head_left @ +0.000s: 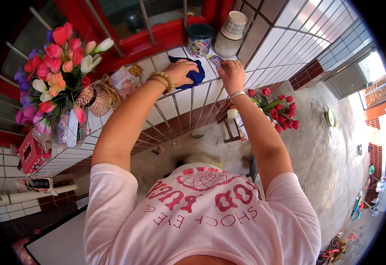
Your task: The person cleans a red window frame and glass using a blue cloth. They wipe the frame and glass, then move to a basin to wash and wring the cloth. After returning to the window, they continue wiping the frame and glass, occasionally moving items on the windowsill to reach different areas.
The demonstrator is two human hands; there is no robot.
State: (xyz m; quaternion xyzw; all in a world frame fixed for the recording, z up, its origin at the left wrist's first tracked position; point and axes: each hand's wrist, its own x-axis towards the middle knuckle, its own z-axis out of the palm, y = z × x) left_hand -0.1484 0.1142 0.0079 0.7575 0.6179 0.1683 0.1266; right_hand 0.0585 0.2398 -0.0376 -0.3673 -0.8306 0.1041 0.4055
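Note:
My left hand (180, 70) presses down on a dark blue cloth (196, 76) lying on the white tiled ledge (166, 99); a beaded bracelet sits on that wrist. My right hand (231, 74) rests on the ledge just to the right, its fingers on a small colourful packet (215, 59). A thin bangle circles the right wrist.
A clear jar with a dark lid (199, 39) and stacked pale containers (230, 32) stand behind the hands by the red window frame. Artificial tulips in a vase (56, 75), woven baskets (96, 100) and a red box (31, 153) fill the ledge's left. Red flowers (278, 110) stand below on the floor.

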